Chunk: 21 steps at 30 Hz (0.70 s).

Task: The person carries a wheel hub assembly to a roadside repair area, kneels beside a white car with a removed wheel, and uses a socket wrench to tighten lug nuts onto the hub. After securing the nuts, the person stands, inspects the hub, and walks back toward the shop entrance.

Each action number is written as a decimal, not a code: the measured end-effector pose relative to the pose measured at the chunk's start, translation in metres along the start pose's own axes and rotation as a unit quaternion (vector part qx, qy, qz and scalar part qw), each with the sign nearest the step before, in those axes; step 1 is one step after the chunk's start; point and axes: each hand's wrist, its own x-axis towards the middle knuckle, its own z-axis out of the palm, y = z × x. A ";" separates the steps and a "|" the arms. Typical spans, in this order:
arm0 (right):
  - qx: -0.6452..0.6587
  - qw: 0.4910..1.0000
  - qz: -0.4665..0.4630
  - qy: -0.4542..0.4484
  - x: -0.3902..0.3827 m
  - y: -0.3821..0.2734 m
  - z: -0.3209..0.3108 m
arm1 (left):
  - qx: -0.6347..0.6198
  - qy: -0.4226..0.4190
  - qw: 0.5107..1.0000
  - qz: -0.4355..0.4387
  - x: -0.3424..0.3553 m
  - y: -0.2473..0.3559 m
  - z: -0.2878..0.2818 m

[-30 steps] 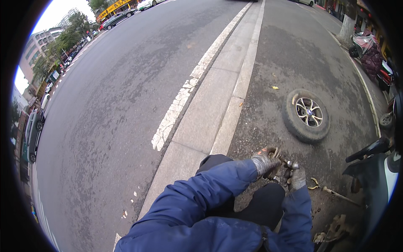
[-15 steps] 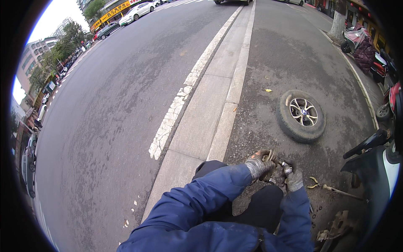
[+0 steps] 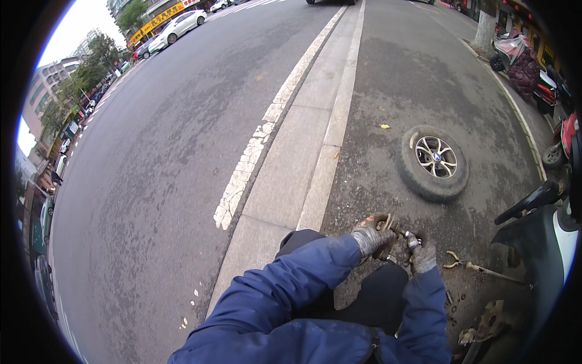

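Note:
Both my gloved hands are close together above the ground, just beyond my knees. My left hand [image 3: 373,235] is closed around a grimy metal part [image 3: 398,249], its fingers wrapped over the far left side. On the other side, my right hand [image 3: 424,253] grips a small shiny metal piece [image 3: 413,241] against that part. The exact kind of either piece is too small and dark to make out. Right of my right hand lie yellow-handled pliers [image 3: 451,261] and a long rod [image 3: 496,276] on the asphalt.
A wheel with its tire [image 3: 433,165] lies flat ahead to the right. A vehicle's dark panel [image 3: 533,249] stands close at right. Small rings and a rusty metal part [image 3: 491,321] lie near my right forearm. A stone curb strip [image 3: 303,145] borders the road at left.
Both hands stay nearly in place, holding the same pieces. On the road at the upper left, a white car has moved leftward. The view has shifted slightly.

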 end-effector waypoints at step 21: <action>-0.012 1.000 0.005 0.028 -0.001 0.011 0.002 | 0.103 0.034 0.994 0.021 0.006 -0.008 0.012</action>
